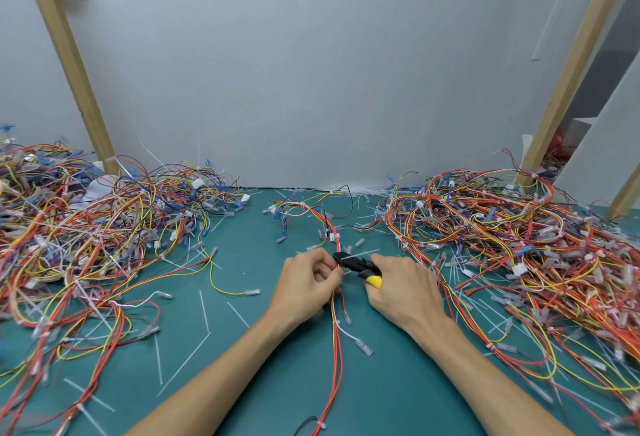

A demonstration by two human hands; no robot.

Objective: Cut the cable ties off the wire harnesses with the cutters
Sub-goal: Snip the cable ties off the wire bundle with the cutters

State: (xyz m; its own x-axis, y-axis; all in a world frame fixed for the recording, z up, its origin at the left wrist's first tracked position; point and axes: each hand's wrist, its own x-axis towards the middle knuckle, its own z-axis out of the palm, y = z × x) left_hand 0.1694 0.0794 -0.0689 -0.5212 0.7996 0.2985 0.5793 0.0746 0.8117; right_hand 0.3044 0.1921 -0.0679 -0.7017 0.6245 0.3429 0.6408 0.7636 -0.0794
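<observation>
Left hand pinches red-yellow wire harness; right hand fingers grip cutters, tips apparently at a white cable tie.

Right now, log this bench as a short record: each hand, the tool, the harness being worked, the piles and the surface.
left hand: pinches the wire harness beside the cutter nose
right hand: grips the cutters by their yellow-and-black handles
cutter nose: against the harness, at what looks like a white cable tie
left pile: tangled harnesses
right pile: tangled harnesses
green mat: strewn with cut tie strips
</observation>
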